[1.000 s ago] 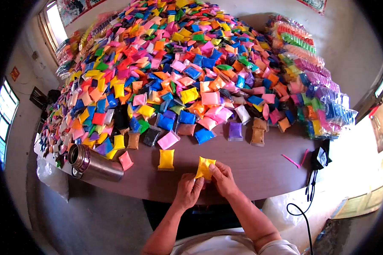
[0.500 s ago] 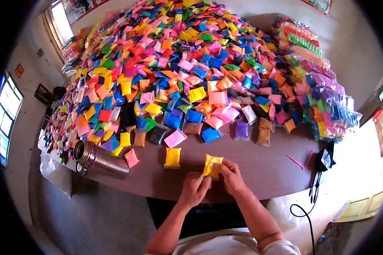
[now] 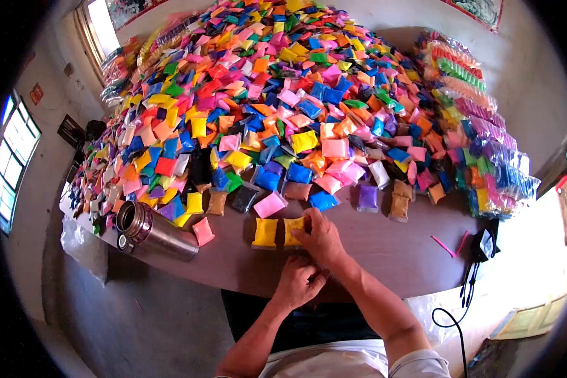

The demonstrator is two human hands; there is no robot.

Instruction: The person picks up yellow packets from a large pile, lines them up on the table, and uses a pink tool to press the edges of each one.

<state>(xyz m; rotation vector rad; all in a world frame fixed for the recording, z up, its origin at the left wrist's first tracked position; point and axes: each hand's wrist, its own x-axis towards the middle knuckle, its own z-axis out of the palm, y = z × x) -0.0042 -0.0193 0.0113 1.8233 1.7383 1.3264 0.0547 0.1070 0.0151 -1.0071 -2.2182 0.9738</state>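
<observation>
1. Near the front edge of the brown table [image 3: 372, 252], the right hand [image 3: 321, 239] lies flat on a yellow packet [image 3: 292, 230], fingers spread over its right side and pressing it down on the tabletop.
2. Just to the left of that packet, touching or nearly touching it, lies a second yellow packet [image 3: 264, 232], flat and upright in the same row.
3. Closer to the body, the left hand [image 3: 301, 281] rests at the table edge with its fingers curled inward; whether it holds anything cannot be told.
4. Behind the two yellow packets lies a pink packet [image 3: 270, 205], with a blue packet [image 3: 323, 200] to its right and a purple packet [image 3: 367, 197] further right.
5. Beyond these, a huge heap of coloured packets [image 3: 283, 94] covers most of the table.
6. At the left, a steel flask [image 3: 155, 231] lies on its side, mouth open toward the left, with a red packet [image 3: 203, 230] just beside it.
7. Along the right side, bundled bags of sorted packets [image 3: 479, 138] are stacked, and a black cable [image 3: 466, 283] hangs off the table edge.
</observation>
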